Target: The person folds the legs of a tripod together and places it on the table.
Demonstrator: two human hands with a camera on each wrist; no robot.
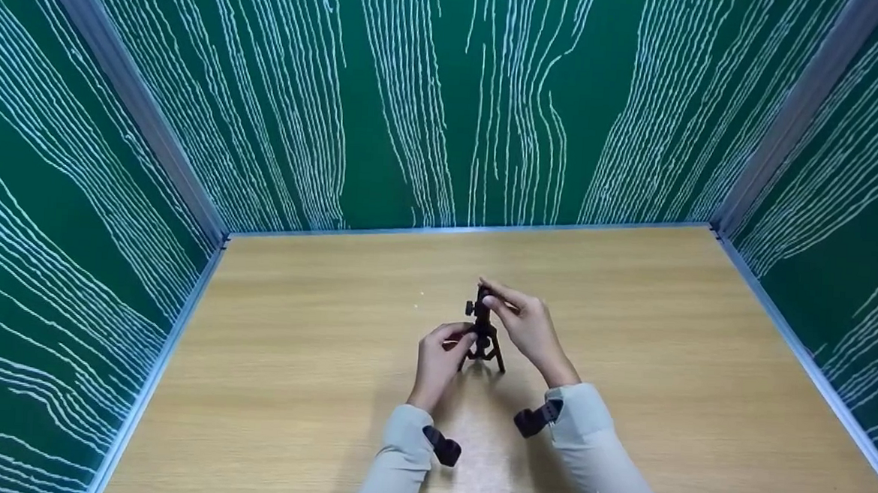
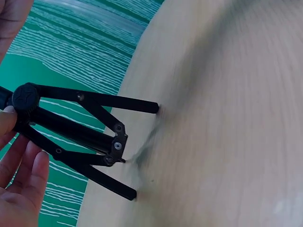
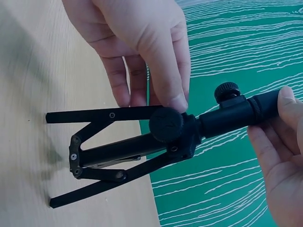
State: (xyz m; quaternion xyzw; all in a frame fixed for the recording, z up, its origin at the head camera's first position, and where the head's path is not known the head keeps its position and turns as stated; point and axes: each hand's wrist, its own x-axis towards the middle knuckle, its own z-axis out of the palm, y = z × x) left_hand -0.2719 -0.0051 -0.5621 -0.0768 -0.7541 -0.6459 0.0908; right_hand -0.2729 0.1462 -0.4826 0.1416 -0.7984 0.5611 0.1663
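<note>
My head view bright, pale glare on the tabletop [image 1: 289,389], soft-edged shadows across it, duller wrist views, its edge bowed in my left wrist view

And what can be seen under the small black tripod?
Under the black tripod, the wooden tabletop shows, with a soft shadow on it. The spots directly beneath its leg tips are covered, so those cannot be seen.
</note>
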